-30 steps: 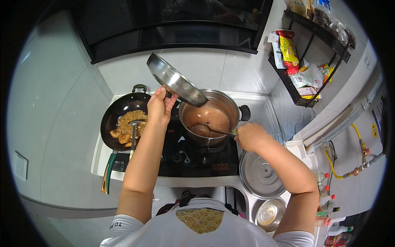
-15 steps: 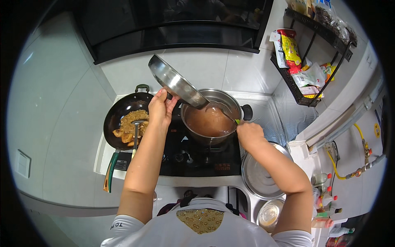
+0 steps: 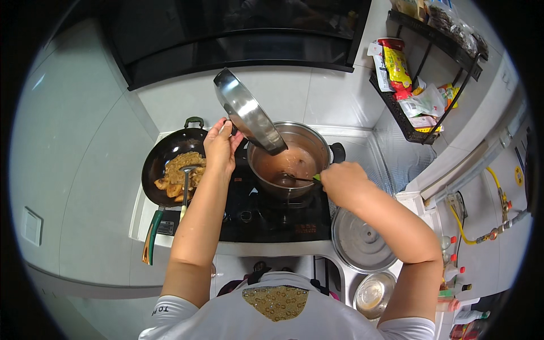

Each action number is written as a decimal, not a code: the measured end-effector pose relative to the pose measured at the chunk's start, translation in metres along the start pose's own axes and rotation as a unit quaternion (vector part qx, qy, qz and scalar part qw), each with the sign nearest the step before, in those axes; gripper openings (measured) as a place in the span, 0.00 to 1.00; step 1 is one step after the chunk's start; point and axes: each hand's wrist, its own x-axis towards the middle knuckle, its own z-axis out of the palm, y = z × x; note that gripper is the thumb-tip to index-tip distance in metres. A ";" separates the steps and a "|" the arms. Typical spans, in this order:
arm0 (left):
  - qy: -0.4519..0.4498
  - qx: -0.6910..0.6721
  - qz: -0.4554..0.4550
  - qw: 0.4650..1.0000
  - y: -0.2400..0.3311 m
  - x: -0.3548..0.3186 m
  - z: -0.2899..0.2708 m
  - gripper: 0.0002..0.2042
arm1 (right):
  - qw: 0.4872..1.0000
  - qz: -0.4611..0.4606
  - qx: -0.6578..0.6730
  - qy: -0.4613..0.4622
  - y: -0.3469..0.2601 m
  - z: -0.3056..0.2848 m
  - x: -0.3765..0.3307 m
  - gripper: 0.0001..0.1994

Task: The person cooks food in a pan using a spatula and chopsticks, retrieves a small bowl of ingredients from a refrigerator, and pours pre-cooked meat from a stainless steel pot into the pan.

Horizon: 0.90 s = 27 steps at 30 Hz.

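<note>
My left hand (image 3: 222, 144) grips a shallow steel pot (image 3: 252, 116) by its small black side handle. That pot is tilted, its lower edge hanging over the left side of a larger steel stockpot (image 3: 262, 188). Reddish-brown liquid (image 3: 303, 161) fills much of the stockpot, which stands on a black cooktop (image 3: 243, 226). Closed around a ladle (image 3: 303, 179) with green on its handle, my right hand (image 3: 344, 180) is at the stockpot's right rim. The ladle's head is down in the liquid, near the front wall, and hard to make out. The tilted pot's inside is hidden.
At left, a dark wok (image 3: 156, 164) with a green handle holds browned food (image 3: 184, 164) and a spatula (image 3: 187, 178). A steel lid (image 3: 362, 238) and a small steel bowl (image 3: 374, 294) lie at right, near several bottles (image 3: 453, 272). A black rack (image 3: 396, 110) holds packets.
The ladle has moved toward the near side of the stockpot, with my right hand shifting slightly left and nearer. The tilted pot has turned steeper and moved slightly right.
</note>
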 end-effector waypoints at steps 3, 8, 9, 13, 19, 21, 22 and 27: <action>0.007 0.039 0.017 0.999 0.002 -0.005 0.009 0.17 | 0.997 0.025 0.043 0.054 -0.001 0.031 0.012 0.09; 0.002 0.062 0.038 0.997 -0.001 -0.005 0.012 0.22 | 0.990 0.070 0.074 0.093 0.005 0.079 0.032 0.09; 0.005 0.061 0.035 0.998 0.000 -0.005 0.013 0.22 | 0.987 0.087 0.085 0.102 0.006 0.087 0.035 0.09; 0.011 0.057 0.028 0.998 0.000 -0.005 0.016 0.21 | 0.979 0.139 0.140 0.053 0.021 0.104 0.044 0.11; 0.017 0.054 0.035 0.998 -0.003 0.000 0.011 0.21 | 0.899 0.151 0.401 -0.086 0.036 0.059 0.039 0.19; 0.019 0.047 0.035 0.998 -0.005 0.002 0.013 0.21 | 0.858 0.175 0.475 -0.088 0.036 0.063 0.044 0.19; 0.020 0.042 0.032 0.998 -0.005 0.002 0.014 0.21 | 0.835 0.188 0.510 -0.088 0.037 0.066 0.046 0.20; 0.025 0.029 0.019 0.999 -0.005 0.001 0.015 0.21 | 0.664 0.198 0.716 -0.088 0.047 0.084 0.046 0.21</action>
